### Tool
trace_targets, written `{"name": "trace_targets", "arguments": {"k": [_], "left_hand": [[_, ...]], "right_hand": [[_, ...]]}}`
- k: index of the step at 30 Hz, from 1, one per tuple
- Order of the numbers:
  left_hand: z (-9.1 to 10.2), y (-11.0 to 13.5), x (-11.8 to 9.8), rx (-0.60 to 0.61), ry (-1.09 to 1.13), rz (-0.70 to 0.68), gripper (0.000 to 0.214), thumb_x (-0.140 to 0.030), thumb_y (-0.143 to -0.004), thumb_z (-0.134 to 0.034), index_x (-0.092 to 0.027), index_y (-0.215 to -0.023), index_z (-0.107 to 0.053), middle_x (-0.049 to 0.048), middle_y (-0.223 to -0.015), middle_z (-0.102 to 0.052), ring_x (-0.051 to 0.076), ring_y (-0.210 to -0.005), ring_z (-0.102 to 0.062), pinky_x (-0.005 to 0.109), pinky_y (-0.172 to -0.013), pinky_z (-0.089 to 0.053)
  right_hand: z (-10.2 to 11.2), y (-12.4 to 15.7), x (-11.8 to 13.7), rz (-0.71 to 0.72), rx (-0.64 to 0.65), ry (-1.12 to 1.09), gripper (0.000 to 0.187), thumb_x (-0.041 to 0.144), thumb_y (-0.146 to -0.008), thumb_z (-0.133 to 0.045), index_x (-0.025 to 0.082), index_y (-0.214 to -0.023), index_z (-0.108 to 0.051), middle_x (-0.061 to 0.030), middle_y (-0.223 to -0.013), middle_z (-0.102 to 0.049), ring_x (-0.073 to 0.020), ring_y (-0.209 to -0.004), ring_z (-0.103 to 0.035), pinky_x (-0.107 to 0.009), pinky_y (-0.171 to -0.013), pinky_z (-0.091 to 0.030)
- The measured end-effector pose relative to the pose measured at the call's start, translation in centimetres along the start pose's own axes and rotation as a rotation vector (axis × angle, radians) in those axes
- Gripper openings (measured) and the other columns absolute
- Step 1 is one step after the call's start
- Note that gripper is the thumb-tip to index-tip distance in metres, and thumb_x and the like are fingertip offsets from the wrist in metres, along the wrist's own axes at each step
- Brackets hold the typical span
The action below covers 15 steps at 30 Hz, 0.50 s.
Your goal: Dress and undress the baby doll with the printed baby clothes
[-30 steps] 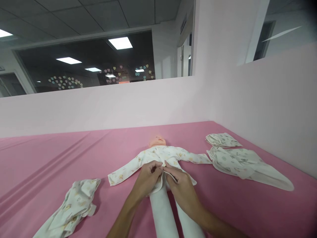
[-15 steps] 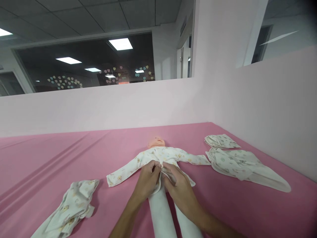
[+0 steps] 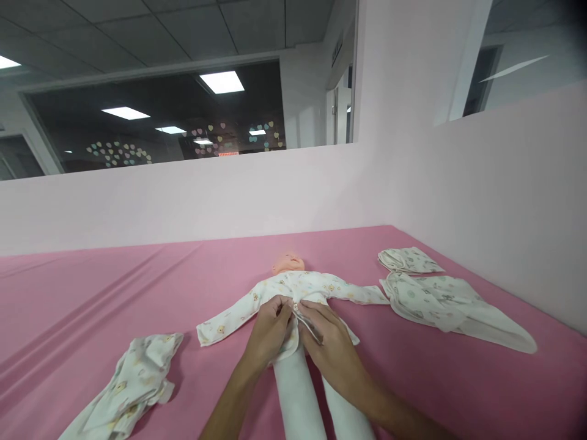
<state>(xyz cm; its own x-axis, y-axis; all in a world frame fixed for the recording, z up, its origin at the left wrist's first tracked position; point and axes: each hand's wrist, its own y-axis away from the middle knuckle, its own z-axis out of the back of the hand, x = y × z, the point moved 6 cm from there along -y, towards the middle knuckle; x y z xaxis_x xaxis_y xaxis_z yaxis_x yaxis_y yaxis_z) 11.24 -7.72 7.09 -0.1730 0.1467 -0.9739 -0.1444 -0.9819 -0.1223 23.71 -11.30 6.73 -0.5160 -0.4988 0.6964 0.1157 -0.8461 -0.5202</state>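
Note:
A doll (image 3: 288,264) lies face up on a pink sheet, dressed in a white printed baby shirt (image 3: 302,284) with its sleeves spread to both sides. White cloth legs (image 3: 300,391) stretch from under the shirt toward me. At the shirt's front, my left hand (image 3: 270,330) pinches one edge of the opening. My right hand (image 3: 328,342) grips the facing edge, its fingertips almost touching the left ones. A small fastening shows between the fingertips; I cannot tell whether it is closed. Below the hands the front edges part.
The pink sheet (image 3: 183,293) has creases at the left. A crumpled printed garment (image 3: 137,379) lies at the front left. Right of the doll are a folded printed cloth (image 3: 410,260) and a larger white garment (image 3: 458,308). White walls (image 3: 206,208) border the back and right.
Both hands stay at the shirt front with small finger movements. The left fingertips have drawn slightly left, and the lower left flap of the shirt shows more.

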Motion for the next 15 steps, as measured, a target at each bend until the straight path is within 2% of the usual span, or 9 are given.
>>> {"name": "trace_targets", "arguments": {"k": [7,10,15], "left_hand": [[0.26,-0.08,0.25,-0.005,0.045,0.011,0.018,-0.032,-0.084,-0.052,-0.016,-0.092,-0.055,-0.0031,-0.068,-0.051,0.008,-0.058,-0.044,0.018,-0.053,-0.036],[0.35,-0.11,0.35,-0.008,0.069,0.022,0.024,-0.031,-0.083,-0.051,-0.017,-0.102,-0.052,-0.0046,-0.065,-0.050,0.009,-0.057,-0.047,0.019,-0.054,-0.038],[0.18,-0.02,0.10,-0.001,0.007,-0.012,0.024,-0.031,-0.086,-0.048,-0.018,-0.106,-0.052,-0.0038,-0.069,-0.053,0.010,-0.061,-0.048,0.021,-0.058,-0.040]], "right_hand": [[0.69,-0.31,-0.25,-0.028,0.158,-0.157,0.040,0.024,-0.087,-0.048,0.033,-0.124,-0.061,-0.0017,-0.133,-0.055,-0.0223,-0.126,-0.046,-0.044,-0.107,-0.037],[0.84,-0.29,-0.33,-0.030,0.171,-0.182,0.041,0.024,-0.087,-0.048,0.033,-0.124,-0.061,-0.0018,-0.134,-0.054,-0.0229,-0.127,-0.045,-0.045,-0.107,-0.037],[0.56,-0.19,-0.26,-0.036,0.182,-0.147,0.039,0.025,-0.088,-0.044,0.031,-0.122,-0.062,-0.0028,-0.133,-0.054,-0.0223,-0.128,-0.044,-0.044,-0.108,-0.035]]}}
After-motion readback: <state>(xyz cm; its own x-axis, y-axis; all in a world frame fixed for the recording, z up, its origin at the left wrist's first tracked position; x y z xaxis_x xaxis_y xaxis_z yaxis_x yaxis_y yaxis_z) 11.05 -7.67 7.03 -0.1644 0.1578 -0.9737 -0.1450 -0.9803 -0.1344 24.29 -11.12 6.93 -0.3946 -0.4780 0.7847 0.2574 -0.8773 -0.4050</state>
